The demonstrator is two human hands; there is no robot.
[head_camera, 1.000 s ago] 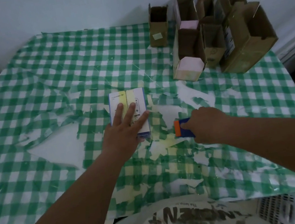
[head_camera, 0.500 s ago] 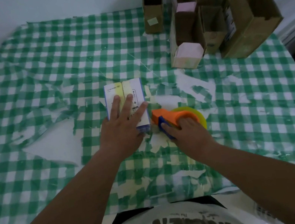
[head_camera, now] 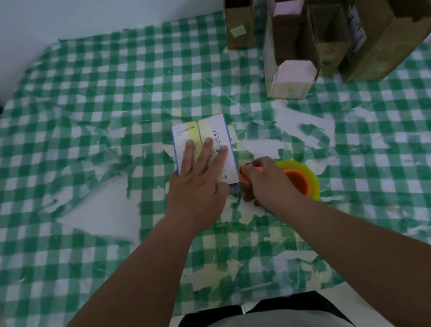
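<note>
Box held flat mid-table, tape dispenser at its near right corner.

The green checked tablecloth (head_camera: 85,105) is patched with torn tape and has open room on the left and along the near edge. At the far right, open cardboard cartons (head_camera: 385,29) stand clustered. Two hold pink packs (head_camera: 294,77), and one bears a pale label (head_camera: 238,30) too small to read. The white-and-yellow box (head_camera: 200,131) lies mid-table, print illegible, under the left hand (head_camera: 198,186), whose fingers are straight and slightly spread. The right hand (head_camera: 271,182) curls round an orange tape dispenser (head_camera: 300,180) just beside the box.
</note>
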